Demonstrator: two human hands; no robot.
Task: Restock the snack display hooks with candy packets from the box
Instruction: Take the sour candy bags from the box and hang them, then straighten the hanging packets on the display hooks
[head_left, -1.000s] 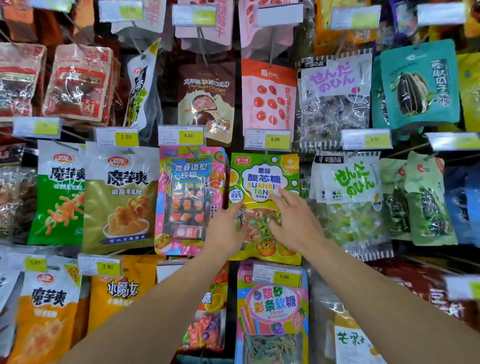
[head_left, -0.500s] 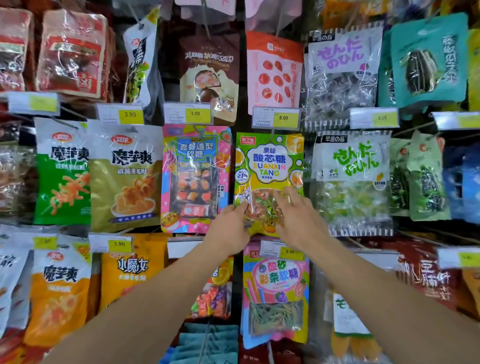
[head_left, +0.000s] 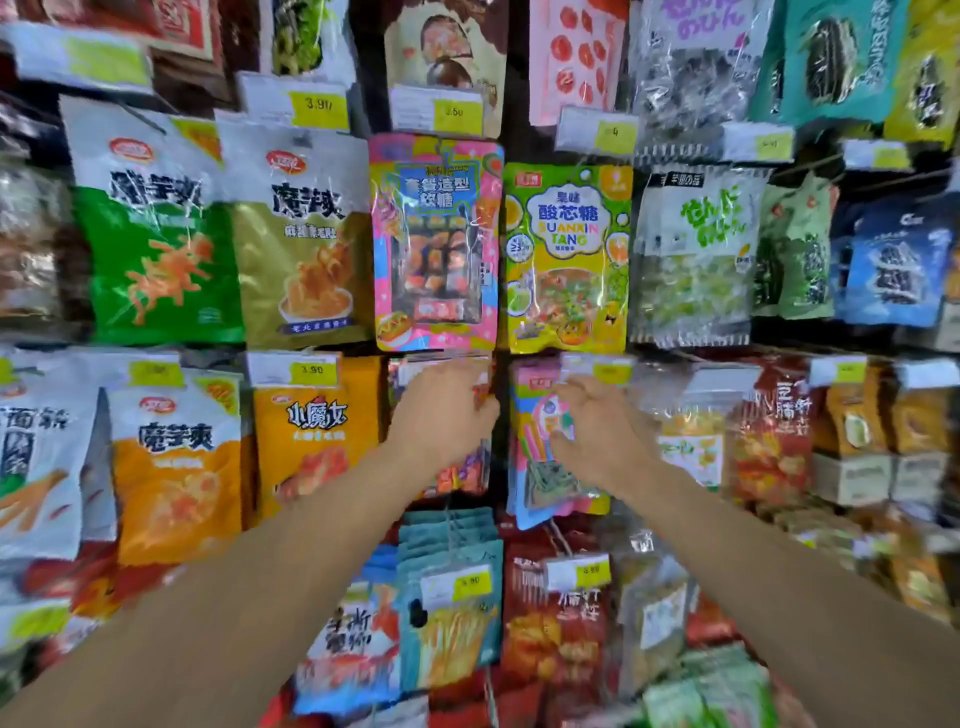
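A shop's snack aisle: rows of glossy printed snack packets (head_left: 569, 260) hanging on hooks, each row fronted by white-and-yellow price tags (head_left: 319, 109) (3.90 legible on several), packed edge to edge.

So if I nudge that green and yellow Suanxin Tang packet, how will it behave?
The Suanxin Tang packet hangs from its top edge only, so it would probably swing rather than resist. Its glossy, crinkled film suggests it is floppy and somewhat slippery. The small candies visible in its window hint it is light for its size.
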